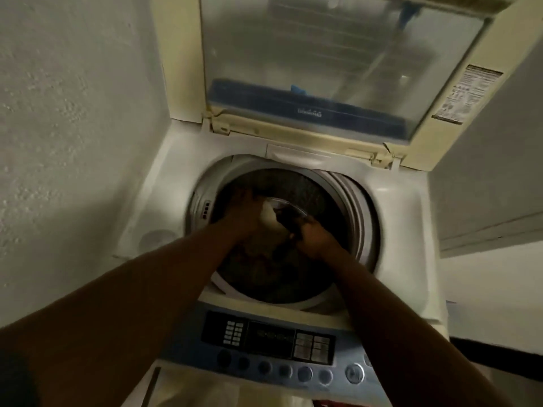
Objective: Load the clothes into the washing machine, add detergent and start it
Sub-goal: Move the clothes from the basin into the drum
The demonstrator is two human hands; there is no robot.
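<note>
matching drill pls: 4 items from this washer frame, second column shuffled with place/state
Items:
1. lid
2. left hand
3. control panel
4. warning sticker

Place or state:
A. nearest the camera, below the drum opening
B. raised, standing open behind the drum
C. on the lid frame, right side
D. reaching into the drum

Pairs: 1-B, 2-D, 3-A, 4-C
</note>
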